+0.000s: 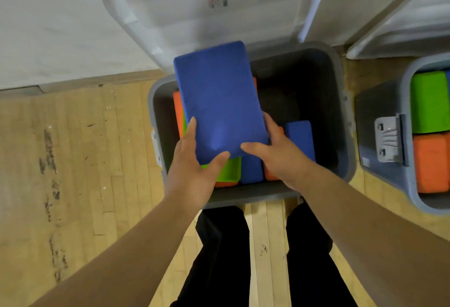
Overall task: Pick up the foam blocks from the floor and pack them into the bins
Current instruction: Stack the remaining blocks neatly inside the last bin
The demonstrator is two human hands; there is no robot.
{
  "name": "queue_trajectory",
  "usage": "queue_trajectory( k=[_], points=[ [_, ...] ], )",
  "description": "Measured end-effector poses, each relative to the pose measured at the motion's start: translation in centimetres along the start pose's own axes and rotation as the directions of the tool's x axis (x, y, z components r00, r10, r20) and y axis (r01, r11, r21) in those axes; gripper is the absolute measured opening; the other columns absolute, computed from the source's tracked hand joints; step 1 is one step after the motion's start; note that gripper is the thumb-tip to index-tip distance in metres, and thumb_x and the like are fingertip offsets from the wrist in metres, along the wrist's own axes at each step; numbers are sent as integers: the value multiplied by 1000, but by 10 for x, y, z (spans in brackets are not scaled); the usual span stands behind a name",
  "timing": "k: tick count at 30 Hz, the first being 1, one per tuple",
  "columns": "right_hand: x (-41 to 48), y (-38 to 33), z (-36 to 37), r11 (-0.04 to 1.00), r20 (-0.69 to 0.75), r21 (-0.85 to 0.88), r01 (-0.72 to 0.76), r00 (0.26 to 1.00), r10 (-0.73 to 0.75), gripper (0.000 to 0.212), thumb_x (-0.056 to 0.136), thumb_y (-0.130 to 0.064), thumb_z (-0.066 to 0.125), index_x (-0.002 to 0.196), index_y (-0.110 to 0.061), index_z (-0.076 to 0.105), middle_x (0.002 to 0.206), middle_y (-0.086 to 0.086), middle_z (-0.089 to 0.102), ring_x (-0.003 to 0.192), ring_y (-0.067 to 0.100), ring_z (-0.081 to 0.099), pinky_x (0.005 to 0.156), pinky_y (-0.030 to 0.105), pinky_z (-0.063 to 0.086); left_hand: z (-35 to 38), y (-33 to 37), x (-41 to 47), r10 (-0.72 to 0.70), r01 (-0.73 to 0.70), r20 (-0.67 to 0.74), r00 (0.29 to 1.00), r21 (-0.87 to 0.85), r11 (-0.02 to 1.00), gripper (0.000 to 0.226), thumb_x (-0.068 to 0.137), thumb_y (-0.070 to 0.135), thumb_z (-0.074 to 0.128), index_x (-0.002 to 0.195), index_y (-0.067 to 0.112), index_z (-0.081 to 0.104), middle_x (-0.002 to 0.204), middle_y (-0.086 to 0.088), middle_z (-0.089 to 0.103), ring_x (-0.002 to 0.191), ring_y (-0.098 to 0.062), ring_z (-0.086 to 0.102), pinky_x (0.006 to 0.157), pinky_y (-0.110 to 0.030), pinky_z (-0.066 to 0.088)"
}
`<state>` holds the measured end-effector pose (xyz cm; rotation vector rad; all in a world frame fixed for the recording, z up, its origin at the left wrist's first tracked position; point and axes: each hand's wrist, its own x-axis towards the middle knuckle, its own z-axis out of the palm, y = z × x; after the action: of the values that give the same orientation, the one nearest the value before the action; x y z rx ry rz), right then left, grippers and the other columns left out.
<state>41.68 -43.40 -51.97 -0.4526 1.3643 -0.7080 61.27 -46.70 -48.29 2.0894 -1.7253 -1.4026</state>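
Observation:
A large blue foam block (219, 97) hangs flat over the left half of a grey bin (341, 102) in front of me. My left hand (192, 167) grips its near left corner, thumb on top. My right hand (277, 155) grips its near right corner. Inside the bin lie an orange block (178, 111), a green block (230, 171), a smaller blue block (300, 136) and another orange one, partly hidden by my hands. The bin's right half looks dark and bare.
The bin's clear lid (194, 14) leans open against the white wall. A second grey bin (409, 136) at the right edge holds a green block (429, 107) and an orange block (432, 163). My legs in black trousers (219, 258) stand on the wooden floor (73, 160).

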Motion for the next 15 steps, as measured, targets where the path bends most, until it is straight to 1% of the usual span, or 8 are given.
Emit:
queue_trajectory(
  k=[2, 4, 6, 8, 9, 11, 13, 15],
  points=[
    [-8, -17, -13, 996, -82, 87, 28, 996, -21, 72, 90, -20, 78, 147, -44, 41, 121, -19, 68, 105, 1, 69, 88, 34, 60, -1, 9, -2, 27, -24, 52, 998, -59, 998, 90, 87, 60, 67, 154, 58, 7, 155, 26, 37, 139, -3, 44, 111, -39, 46],
    [-22, -35, -34, 995, -217, 79, 68, 975, -50, 73, 86, -23, 81, 146, -42, 43, 124, -16, 64, 103, 2, 69, 78, 26, 61, -1, 15, 4, 49, -47, 83, 995, -33, 998, 88, 89, 64, 61, 153, 61, 1, 161, 23, 30, 148, -6, 33, 117, -43, 39],
    [-39, -49, -58, 983, -372, -141, 118, 914, -163, 74, 81, -31, 84, 144, -40, 46, 129, -20, 57, 108, -3, 63, 81, 16, 55, 4, 13, 18, 8, -18, 69, 998, 143, 990, 91, 89, 68, 59, 154, 59, -4, 168, 17, 15, 155, -15, 18, 121, -50, 29],
    [-51, -59, -77, 933, -474, -344, 104, 839, -268, 75, 78, -36, 86, 142, -40, 48, 130, -19, 51, 107, -8, 56, 79, 4, 45, 10, 4, 37, -92, 50, 81, 992, 411, 910, 97, 87, 71, 60, 155, 56, -7, 170, 8, 1, 155, -32, 13, 121, -55, 26],
    [-55, -62, -86, 902, -496, -426, 69, 816, -297, 76, 77, -38, 86, 143, -41, 47, 131, -15, 47, 108, -4, 53, 79, 2, 41, 14, -2, 43, -144, 74, 98, 985, 515, 854, 100, 85, 71, 62, 155, 56, -8, 170, 6, -6, 153, -39, 13, 120, -57, 28],
    [-57, -64, -97, 835, -485, -549, -41, 829, -278, 82, 77, -44, 83, 147, -45, 42, 134, -7, 39, 113, 7, 47, 88, 15, 39, 25, -11, 48, -174, 72, 105, 979, 618, 783, 106, 82, 73, 66, 153, 58, -11, 167, 8, -17, 148, -46, 19, 114, -60, 35],
    [-50, -64, -99, 762, -436, -633, -134, 875, -208, 85, 80, -49, 79, 151, -46, 34, 140, -1, 35, 118, 17, 47, 90, 27, 38, 34, -14, 48, -142, 55, 84, 986, 644, 763, 108, 80, 74, 67, 153, 58, -12, 166, 9, -18, 144, -46, 24, 109, -59, 41],
    [-34, -64, -94, 679, -382, -719, -149, 901, -207, 87, 82, -53, 75, 154, -44, 28, 146, 3, 33, 126, 24, 47, 90, 29, 37, 39, -12, 47, -146, 58, 82, 986, 648, 760, 108, 80, 74, 67, 153, 58, -11, 165, 9, -18, 142, -46, 26, 106, -58, 43]
  ],
)
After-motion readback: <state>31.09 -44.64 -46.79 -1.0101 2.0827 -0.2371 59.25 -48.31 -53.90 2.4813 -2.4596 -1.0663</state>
